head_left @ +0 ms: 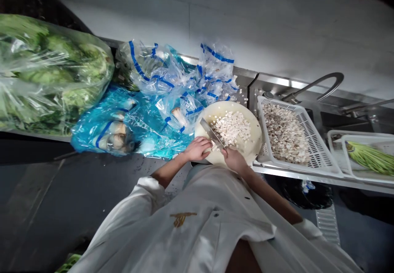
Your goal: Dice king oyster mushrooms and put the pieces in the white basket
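Note:
My right hand grips the handle of a kitchen knife, its blade slanting up and left across a round, pale chopping board. Diced white mushroom is heaped on the board to the right of the blade. At the board's front left edge, my left hand is closed, with its fingers bent and together just left of the knife. What lies under those fingers is hidden. Left of the board, whole king oyster mushrooms show in clear plastic bags with blue stripes.
A white basket of chopped mushroom stands right of the board, below a curved faucet. Farther right, green stalks lie in another basket. A large bag of leafy greens and a blue bag of mushrooms occupy the left.

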The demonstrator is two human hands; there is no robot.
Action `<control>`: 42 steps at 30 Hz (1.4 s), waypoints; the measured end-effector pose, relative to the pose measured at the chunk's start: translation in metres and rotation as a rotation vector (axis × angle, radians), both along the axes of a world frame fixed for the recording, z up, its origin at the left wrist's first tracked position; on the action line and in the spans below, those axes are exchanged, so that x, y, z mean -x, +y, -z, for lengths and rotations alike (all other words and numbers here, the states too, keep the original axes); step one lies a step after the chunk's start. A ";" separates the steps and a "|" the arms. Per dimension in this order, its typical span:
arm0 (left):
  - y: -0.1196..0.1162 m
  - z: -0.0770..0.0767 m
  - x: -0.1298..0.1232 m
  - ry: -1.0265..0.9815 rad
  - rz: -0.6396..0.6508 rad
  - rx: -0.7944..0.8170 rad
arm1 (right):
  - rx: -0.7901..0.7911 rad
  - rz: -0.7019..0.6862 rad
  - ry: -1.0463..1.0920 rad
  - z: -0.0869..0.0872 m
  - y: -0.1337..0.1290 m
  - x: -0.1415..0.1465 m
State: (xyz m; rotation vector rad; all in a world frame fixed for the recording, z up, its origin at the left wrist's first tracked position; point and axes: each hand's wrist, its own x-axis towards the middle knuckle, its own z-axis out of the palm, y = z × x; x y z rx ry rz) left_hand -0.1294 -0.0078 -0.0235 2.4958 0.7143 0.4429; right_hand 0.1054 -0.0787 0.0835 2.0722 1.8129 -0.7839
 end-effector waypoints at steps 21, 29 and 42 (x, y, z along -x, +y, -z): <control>-0.047 0.009 0.013 0.065 -0.181 -0.019 | 0.072 -0.151 0.083 0.008 -0.024 -0.021; -0.067 -0.002 -0.013 0.070 -0.336 0.043 | 0.049 -0.239 0.245 0.010 -0.024 -0.057; -0.068 0.001 -0.083 0.246 -0.507 -0.120 | -0.150 0.055 0.372 0.010 -0.037 -0.157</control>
